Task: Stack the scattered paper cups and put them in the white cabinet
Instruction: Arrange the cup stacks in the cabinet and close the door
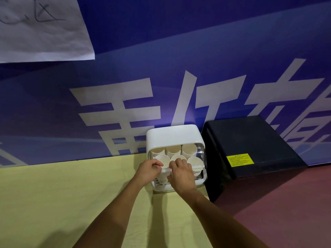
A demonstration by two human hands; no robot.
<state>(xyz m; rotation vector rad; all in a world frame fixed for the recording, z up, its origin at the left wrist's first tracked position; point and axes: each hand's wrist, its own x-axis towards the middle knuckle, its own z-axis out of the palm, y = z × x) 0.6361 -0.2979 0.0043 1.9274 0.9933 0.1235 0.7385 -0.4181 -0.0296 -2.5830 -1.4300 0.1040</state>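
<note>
The left hand (pixel 150 169) is at the front of the white cabinet (pixel 172 134), on its left side, fingers curled with the tips at the left end of a pale bar (pixel 165 170) that runs across the opening. Whether it clamps that bar I cannot tell. The right hand (pixel 182 174) is just beside it at the middle of the cabinet front, knuckles up and fingers bent over the near row; what they grip, if anything, is hidden. The paper cups (pixel 194 161) stand inside the cabinet as 6 stacks in 2 rows of 3, mouths up, the near row touching or just under both hands. No loose cup shows on the table (pixel 71 190) in front of the cabinet, so stacking and loading look done. What seems left is a last nudge of the near stacks and closing the clear door (pixel 201 153), which looks open at the cabinet's right edge. Right of the cabinet, just beside it, sits a black box (pixel 250 144) with a yellow label (pixel 239 159). A blue banner (pixel 125 104) rises behind the cabinet.
</note>
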